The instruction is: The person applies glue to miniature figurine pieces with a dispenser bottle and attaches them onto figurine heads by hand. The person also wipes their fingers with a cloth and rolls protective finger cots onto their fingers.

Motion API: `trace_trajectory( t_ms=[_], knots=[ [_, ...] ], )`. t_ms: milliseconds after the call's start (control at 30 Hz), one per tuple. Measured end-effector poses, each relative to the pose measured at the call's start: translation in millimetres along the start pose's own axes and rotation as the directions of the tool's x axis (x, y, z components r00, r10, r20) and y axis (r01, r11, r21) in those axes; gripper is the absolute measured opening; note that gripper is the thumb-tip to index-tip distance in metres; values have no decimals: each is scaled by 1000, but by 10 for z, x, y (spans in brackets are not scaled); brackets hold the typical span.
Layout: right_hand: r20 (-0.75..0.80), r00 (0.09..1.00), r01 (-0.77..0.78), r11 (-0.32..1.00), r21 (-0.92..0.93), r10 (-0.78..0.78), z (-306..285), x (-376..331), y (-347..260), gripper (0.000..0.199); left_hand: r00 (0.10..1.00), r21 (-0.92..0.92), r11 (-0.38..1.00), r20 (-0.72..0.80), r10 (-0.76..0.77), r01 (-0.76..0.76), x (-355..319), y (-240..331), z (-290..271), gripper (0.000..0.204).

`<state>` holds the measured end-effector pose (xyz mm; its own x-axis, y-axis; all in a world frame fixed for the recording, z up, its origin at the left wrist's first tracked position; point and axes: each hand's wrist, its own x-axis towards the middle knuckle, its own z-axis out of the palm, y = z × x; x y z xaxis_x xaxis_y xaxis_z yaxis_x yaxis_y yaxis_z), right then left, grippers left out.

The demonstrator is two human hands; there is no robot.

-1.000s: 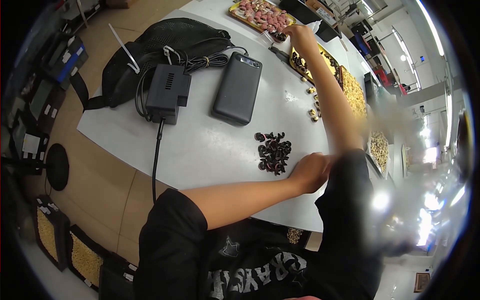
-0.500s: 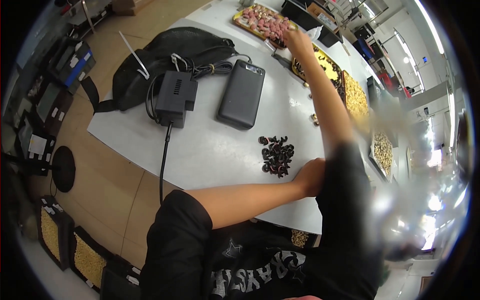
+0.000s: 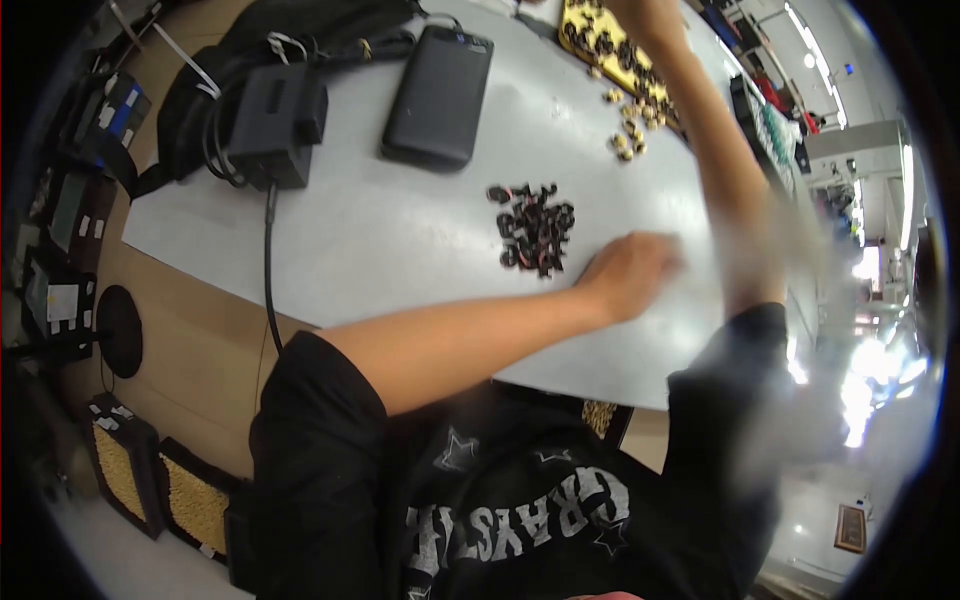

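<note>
My right hand (image 3: 645, 15) reaches to the far side of the table, over the edge of a yellow tray (image 3: 570, 32) holding small black curled pieces. The frame's upper edge cuts it off, and its fingers do not show clearly. Nearer to me, my left hand (image 3: 632, 275) hovers at or just above the tabletop, its fingertips smeared by motion. A pile of small black curved pieces with reddish spots (image 3: 537, 230) lies just left of it. Between the pile and the tray are several loose beige-and-dark round pieces (image 3: 627, 143).
A black power bank (image 3: 438, 98) and a black adapter box (image 3: 275, 125) with a cable stand on the grey table (image 3: 400, 250). Behind them lies a black mesh bag (image 3: 215, 75). Bins of pale grains (image 3: 195, 495) sit low at the left. Another dark tray (image 3: 760, 115) is at the far right.
The view has tilted, so the table sits higher in the picture. My right hand has moved right, away from the tray of pink pieces. My left hand has shifted right, away from the black pile.
</note>
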<state>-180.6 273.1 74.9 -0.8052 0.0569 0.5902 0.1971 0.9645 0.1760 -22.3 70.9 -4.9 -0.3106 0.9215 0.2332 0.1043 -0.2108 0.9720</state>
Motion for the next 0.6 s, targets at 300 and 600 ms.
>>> trace_trajectory(
  t_ms=[300, 600],
  knots=[
    [-104, 978, 202, 945, 258, -180, -1895, -1477, -869, 32, 966, 63, 976, -144, 216, -208, 133, 113, -259, 7],
    [-263, 765, -552, 809, 203, 588, -2828, -3619, -743, 20, 979, 915, 394, 7, 205, -89, -49, 564, -984, 15]
  ],
)
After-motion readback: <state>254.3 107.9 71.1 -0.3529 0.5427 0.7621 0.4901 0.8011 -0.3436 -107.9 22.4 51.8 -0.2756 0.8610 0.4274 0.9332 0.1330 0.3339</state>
